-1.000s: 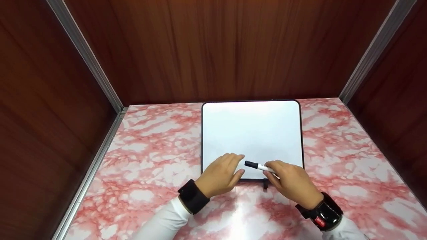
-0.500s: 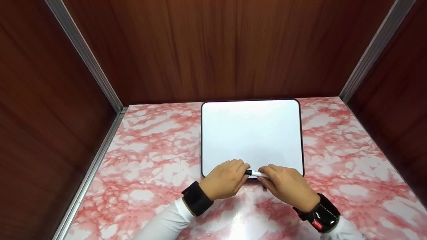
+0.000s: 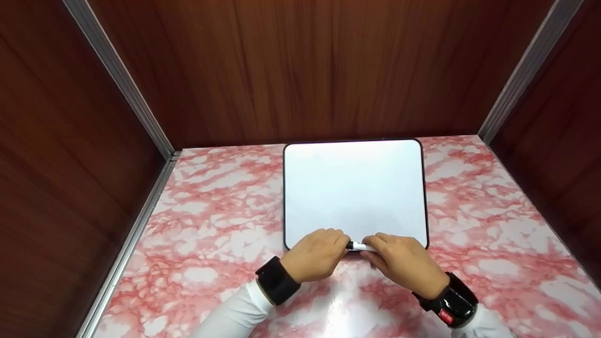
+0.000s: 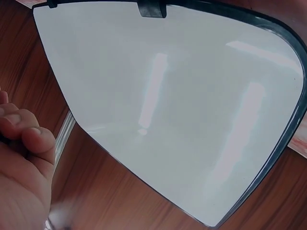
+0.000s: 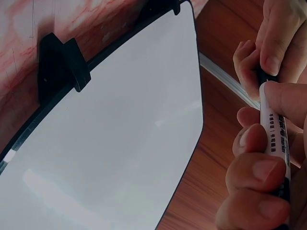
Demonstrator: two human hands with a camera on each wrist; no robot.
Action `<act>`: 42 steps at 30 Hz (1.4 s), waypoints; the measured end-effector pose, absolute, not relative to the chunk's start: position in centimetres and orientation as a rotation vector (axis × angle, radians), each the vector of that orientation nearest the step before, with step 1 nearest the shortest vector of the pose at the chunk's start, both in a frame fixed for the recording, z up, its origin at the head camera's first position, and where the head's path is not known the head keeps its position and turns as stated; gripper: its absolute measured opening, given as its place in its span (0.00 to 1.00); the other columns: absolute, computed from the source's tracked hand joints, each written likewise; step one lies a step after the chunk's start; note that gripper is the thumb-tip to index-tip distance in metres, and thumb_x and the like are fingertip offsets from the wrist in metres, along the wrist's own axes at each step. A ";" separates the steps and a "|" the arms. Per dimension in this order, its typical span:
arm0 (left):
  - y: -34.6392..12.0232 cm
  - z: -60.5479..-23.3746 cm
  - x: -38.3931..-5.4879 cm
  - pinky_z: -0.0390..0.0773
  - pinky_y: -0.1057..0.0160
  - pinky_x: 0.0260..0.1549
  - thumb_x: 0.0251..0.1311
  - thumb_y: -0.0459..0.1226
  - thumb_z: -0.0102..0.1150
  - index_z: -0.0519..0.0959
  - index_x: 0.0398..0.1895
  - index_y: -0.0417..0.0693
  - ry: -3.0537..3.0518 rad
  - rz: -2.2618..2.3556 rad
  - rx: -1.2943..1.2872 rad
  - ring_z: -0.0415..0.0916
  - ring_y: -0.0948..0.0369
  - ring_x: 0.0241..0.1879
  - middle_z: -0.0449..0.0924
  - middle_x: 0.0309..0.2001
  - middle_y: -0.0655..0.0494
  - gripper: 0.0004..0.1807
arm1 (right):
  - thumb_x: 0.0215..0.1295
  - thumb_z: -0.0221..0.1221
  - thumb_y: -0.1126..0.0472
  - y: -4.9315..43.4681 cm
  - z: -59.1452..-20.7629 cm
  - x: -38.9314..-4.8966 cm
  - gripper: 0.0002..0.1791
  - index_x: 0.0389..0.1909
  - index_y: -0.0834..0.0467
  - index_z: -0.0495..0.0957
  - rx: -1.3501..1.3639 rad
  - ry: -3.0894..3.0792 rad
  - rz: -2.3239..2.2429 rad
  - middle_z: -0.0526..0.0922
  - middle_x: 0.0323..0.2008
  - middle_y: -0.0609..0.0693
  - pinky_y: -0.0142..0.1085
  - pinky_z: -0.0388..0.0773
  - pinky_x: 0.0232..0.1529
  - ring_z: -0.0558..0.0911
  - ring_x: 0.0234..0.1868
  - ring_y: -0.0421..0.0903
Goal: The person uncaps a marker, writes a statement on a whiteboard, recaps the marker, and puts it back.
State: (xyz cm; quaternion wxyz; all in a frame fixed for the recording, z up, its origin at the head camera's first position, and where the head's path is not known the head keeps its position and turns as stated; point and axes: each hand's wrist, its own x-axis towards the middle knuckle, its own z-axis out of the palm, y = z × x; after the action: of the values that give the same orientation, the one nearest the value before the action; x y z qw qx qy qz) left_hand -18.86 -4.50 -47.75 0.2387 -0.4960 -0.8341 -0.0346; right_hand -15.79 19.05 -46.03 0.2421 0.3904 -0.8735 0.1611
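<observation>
A white marker (image 5: 274, 129) with a black cap (image 3: 350, 245) is held between both hands, over the near edge of a whiteboard (image 3: 354, 188). My left hand (image 3: 315, 255) pinches the capped end, its fingers curled round most of the black part. The right hand (image 3: 404, 259) grips the white barrel, fingers wrapped along it and the thumb near the cap in the right wrist view. Small dark print runs down the barrel. In the left wrist view the left fingers (image 4: 38, 140) are curled, and the marker is mostly hidden.
The black-framed whiteboard stands on a pink marbled table (image 3: 211, 211). Black clips (image 5: 62, 64) sit on its frame. Dark wood panels (image 3: 300, 70) wall in the back and both sides, with metal strips (image 3: 127, 80) at the corners.
My left hand has come right and closed on the marker's cap. The right hand has moved slightly down and left, bringing the marker nearly level. The whiteboard stays put.
</observation>
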 end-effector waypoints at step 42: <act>-5.9 -48.5 -18.6 0.68 0.68 0.25 0.73 0.44 0.46 0.70 0.37 0.48 -2.224 -0.006 -1.406 0.64 0.64 0.26 0.64 0.29 0.61 0.10 | 0.64 0.64 0.59 18.7 -47.2 -15.7 0.06 0.39 0.54 0.79 1.194 -2.396 0.621 0.76 0.28 0.36 0.24 0.69 0.22 0.68 0.22 0.30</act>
State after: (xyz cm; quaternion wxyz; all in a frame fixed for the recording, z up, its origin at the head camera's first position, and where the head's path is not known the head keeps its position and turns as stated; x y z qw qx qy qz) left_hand -18.65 -5.86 -48.47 0.2523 -0.5171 -0.8179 -0.0023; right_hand -15.70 18.69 -47.24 0.1955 0.4262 -0.8550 0.2216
